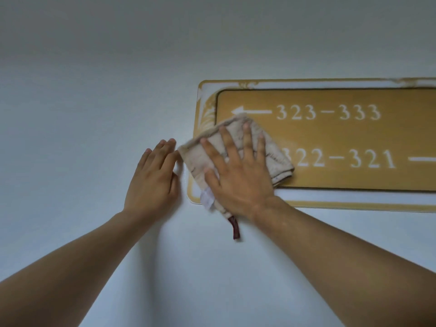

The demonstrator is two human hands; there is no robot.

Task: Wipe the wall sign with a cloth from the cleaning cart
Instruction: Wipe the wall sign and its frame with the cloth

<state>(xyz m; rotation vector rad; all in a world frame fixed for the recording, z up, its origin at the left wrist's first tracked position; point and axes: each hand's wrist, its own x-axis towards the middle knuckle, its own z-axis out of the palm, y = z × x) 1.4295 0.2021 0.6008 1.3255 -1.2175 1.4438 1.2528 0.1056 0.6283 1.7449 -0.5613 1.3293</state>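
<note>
Pressing flat against the wall, the right hand point(238, 175) has its fingers spread wide over a beige cloth point(271, 149), pinning it onto the lower left part of the wall sign point(354, 138). That cloth is folded and bunched, with dark streaks across it; one corner pokes up towards the white arrow on the top line, another lies over the first digit of the bottom line, and its left edge spills off the sign onto the bare wall point(94, 90). A small white tag point(207, 198) shows at the cloth's lower edge, and a dark red loop point(235, 230) dangles beneath the wrist, below the sign's bottom border. The sign itself is a gold plate with a pale ornate border, fixed to the wall and running out of view on the right; its top line reads 323–333, and the bottom line shows 22–321. Over to the left, the left hand point(154, 179) lies open and empty on the wall just beside the sign, fingers close together, fingertips almost at the cloth's left corner. Both forearms are bare.
</note>
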